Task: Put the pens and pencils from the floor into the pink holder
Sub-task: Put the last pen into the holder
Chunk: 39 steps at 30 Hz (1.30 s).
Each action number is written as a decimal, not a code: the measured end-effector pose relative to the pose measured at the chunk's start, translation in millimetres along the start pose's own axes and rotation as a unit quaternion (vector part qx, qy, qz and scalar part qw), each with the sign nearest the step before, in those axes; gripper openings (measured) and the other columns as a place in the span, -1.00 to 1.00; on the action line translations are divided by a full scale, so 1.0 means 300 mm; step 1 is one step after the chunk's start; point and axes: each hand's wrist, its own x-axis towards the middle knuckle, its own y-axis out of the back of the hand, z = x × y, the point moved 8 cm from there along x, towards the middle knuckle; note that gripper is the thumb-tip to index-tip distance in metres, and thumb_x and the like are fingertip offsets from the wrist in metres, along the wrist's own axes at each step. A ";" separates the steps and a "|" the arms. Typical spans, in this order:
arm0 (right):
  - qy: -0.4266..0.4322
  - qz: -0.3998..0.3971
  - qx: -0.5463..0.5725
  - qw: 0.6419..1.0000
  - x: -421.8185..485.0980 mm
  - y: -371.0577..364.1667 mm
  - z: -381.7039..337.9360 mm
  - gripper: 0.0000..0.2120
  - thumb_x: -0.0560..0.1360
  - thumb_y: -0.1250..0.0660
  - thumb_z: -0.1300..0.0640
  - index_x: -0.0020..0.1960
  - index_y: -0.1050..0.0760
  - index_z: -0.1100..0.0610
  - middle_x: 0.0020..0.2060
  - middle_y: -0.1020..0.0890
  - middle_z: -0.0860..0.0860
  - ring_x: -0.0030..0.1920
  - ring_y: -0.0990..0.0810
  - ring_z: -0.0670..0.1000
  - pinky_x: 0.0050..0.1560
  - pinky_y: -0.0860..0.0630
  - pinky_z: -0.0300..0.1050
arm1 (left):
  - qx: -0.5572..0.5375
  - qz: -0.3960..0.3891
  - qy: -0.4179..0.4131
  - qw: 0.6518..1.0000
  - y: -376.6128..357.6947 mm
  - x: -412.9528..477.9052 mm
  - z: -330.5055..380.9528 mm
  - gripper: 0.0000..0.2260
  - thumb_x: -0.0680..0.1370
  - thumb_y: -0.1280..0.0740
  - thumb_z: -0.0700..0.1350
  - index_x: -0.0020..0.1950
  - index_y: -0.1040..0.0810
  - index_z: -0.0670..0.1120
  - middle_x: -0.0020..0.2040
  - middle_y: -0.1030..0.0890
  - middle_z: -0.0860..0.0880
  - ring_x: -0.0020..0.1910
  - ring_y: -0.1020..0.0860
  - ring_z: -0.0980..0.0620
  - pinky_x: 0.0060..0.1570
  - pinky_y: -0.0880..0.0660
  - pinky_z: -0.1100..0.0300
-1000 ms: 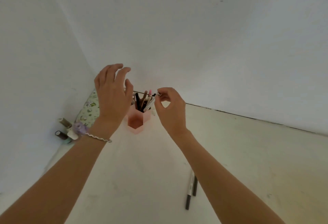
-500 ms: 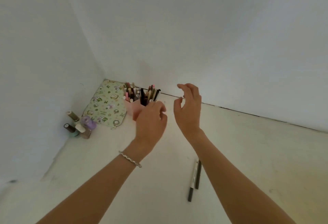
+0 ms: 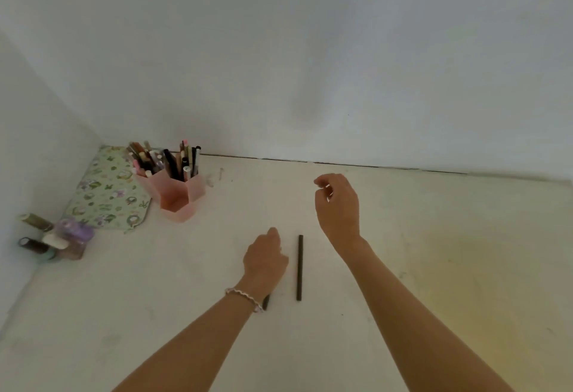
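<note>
Pens are mostly standing in the holder (image 3: 177,199); two are lying on the floor (image 3: 434,236). Left hand (image 3: 265,263) is covering one, grip unclear; right hand (image 3: 338,205) is hovering, loosely curled, empty, beyond the black pen (image 3: 299,267).

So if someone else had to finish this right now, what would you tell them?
Left hand: down on the floor over a pen whose dark tip pokes out by the wrist; grip hidden.
Right hand: raised, fingers curled, apparently empty.
Black pen: loose on the floor between the hands.
Pink holder: upright near the corner, already full of pens.
Left: put those two pens in.
</note>
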 end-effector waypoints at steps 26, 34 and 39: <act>0.039 -0.008 0.202 0.979 0.098 -0.163 -0.358 -0.67 0.52 -0.29 0.29 0.22 -0.45 0.02 0.00 -0.54 -0.08 -0.15 -0.56 -0.18 -0.13 -0.50 -0.41 | -0.114 0.452 -0.101 0.879 0.967 0.161 -0.181 -0.75 0.53 -0.29 -0.27 0.19 -0.49 -0.07 -0.01 -0.56 -0.07 -0.12 -0.56 0.06 -0.05 -0.54 0.20; 0.058 -0.023 0.222 0.973 0.109 -0.249 -0.432 -0.69 0.53 -0.30 0.32 0.22 -0.44 0.07 -0.02 -0.56 -0.06 -0.13 -0.58 -0.15 -0.10 -0.48 -0.43 | 0.215 0.369 -0.080 0.901 0.854 0.218 -0.221 -0.81 0.55 -0.32 -0.08 0.04 -0.71 -0.07 0.28 -0.57 -0.06 0.35 -0.40 -0.11 0.35 -0.21 -0.05; 0.101 -0.001 0.317 0.943 0.119 -0.315 -0.591 -0.69 0.52 -0.32 0.30 0.17 -0.42 -0.01 -0.08 -0.56 -0.20 -0.11 -0.65 -0.06 -0.05 -0.56 -0.30 | 0.127 0.508 -0.133 0.842 1.029 0.108 -0.214 -0.67 0.50 -0.27 -0.21 0.25 -0.57 -0.09 0.22 -0.57 -0.09 0.28 -0.46 -0.15 0.28 -0.30 -0.03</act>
